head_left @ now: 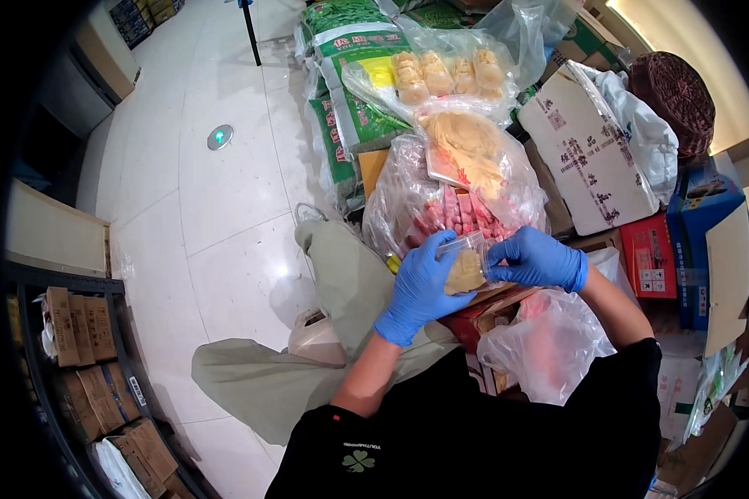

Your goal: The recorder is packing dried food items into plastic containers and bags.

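My left hand (429, 287), in a blue glove, is wrapped round a small clear plastic tub (468, 268) with pale yellowish contents. The tub is tilted in front of me. At its open rim are the bent, closed fingers of my right hand (534, 259), also blue-gloved; what they pinch is hidden. Just beyond the hands, a large clear plastic bag (395, 200) holds red and pink packed pieces (468, 212). On top of it lies another clear bag with flat, round, pale yellow pieces (466, 141).
Several filled clear tubs (437, 73) stand on green sacks (354, 58). A white carton (587, 150), a red box (647, 258) and a blue box (707, 241) crowd the right. A crumpled clear bag (549, 341) sits near my right forearm. Shelving with brown cartons (79, 324) stands left.
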`<state>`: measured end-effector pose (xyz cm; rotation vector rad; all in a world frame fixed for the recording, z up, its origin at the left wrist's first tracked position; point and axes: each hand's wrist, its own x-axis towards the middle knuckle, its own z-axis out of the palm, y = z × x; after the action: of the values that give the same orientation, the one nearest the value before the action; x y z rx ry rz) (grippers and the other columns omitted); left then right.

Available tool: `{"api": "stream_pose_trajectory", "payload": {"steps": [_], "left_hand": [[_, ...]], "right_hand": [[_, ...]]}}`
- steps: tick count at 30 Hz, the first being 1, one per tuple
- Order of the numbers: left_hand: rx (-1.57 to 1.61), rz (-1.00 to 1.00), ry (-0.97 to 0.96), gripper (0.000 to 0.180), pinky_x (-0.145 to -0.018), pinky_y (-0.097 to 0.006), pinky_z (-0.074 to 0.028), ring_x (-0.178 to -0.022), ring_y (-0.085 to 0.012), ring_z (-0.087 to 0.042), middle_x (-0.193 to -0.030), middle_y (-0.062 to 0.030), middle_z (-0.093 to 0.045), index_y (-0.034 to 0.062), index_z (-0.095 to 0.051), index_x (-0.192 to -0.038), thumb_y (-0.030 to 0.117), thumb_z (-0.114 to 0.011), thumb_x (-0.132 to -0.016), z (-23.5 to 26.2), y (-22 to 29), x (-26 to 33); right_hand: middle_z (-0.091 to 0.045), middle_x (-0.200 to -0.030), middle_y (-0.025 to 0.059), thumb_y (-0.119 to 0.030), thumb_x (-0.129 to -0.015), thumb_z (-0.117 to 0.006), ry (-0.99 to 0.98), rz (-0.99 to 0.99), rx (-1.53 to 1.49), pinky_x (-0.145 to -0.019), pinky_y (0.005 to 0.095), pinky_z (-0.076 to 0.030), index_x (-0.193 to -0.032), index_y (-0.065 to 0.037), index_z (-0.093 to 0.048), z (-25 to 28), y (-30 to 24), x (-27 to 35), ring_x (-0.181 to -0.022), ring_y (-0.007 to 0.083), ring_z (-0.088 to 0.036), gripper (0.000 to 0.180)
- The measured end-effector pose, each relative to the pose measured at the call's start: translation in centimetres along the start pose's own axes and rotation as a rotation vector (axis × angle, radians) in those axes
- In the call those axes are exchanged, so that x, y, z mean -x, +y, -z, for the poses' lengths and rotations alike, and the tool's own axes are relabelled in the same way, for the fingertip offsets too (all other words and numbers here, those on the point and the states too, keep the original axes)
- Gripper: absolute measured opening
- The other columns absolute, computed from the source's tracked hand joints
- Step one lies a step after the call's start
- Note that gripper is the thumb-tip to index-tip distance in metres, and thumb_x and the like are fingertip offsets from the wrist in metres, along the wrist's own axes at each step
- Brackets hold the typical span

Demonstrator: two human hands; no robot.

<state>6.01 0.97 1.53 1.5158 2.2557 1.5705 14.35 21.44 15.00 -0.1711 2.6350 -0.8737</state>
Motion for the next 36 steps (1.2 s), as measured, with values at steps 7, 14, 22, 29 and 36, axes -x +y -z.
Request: {"api": "stream_pose_trajectory", "payload": {"steps": [7,14,22,29,36], "left_hand": [[0.095,0.039,-0.032,0.083,-0.094,-0.047,-0.054,-0.113,-0.0385,-0.062,-0.131,-0.0163,-0.054,0.0059,-0.06,-0.133,0.036,-0.092,-0.063,0.0,0.7,0.0],[0.116,0.058,0.035,0.082,-0.088,-0.046,-0.054,-0.105,-0.0358,-0.064,-0.134,-0.0145,-0.054,0.0054,-0.059,-0.134,0.038,-0.09,-0.065,0.1,0.6,0.5],[0.012,-0.005,0.152,0.075,-0.088,-0.046,-0.054,-0.105,-0.0349,-0.064,-0.135,-0.0125,-0.056,0.006,-0.065,-0.128,0.034,-0.092,-0.064,-0.1,-0.4,0.6],[-0.037,0.006,0.118,0.081,-0.092,-0.045,-0.056,-0.111,-0.0375,-0.066,-0.132,-0.0173,-0.057,0.0044,-0.063,-0.131,0.032,-0.095,-0.062,0.1,-0.9,0.6],[0.114,0.157,0.085,0.085,-0.096,-0.045,-0.055,-0.12,-0.0367,-0.059,-0.136,-0.0159,-0.053,0.0082,-0.056,-0.139,0.037,-0.093,-0.068,-1.6,-1.0,1.2]], "right_hand": [[-0.072,-0.079,0.0136,-0.014,-0.089,-0.077,-0.052,-0.011,-0.07,-0.066,0.0341,-0.055,-0.095,-0.003,-0.075,-0.6,0.9,-0.4,-0.066,0.0243,-0.07,0.013],[-0.069,-0.077,0.015,-0.017,-0.086,-0.077,0.102,0.004,-0.262,-0.066,0.037,-0.053,-0.09,-0.005,-0.075,-1.7,0.9,-0.5,-0.066,0.031,-0.066,0.013],[-0.07,-0.078,0.0133,-0.023,-0.085,-0.078,0.12,0.035,-0.042,-0.067,0.0396,-0.053,-0.084,-0.006,-0.074,-3.1,0.0,-1.5,-0.069,0.0341,-0.066,0.018],[-0.068,-0.079,0.0171,-0.027,-0.091,-0.074,0.117,-0.079,-0.081,-0.067,0.0404,-0.052,-0.086,-0.004,-0.073,-3.3,0.7,-1.8,-0.068,0.0358,-0.064,0.024],[-0.075,-0.113,0.0175,-0.018,-0.099,-0.063,0.604,-0.307,-0.528,-0.091,0.0328,-0.055,-0.123,0.003,-0.069,-1.4,4.4,2.5,-0.099,0.0213,-0.071,0.033]]}}
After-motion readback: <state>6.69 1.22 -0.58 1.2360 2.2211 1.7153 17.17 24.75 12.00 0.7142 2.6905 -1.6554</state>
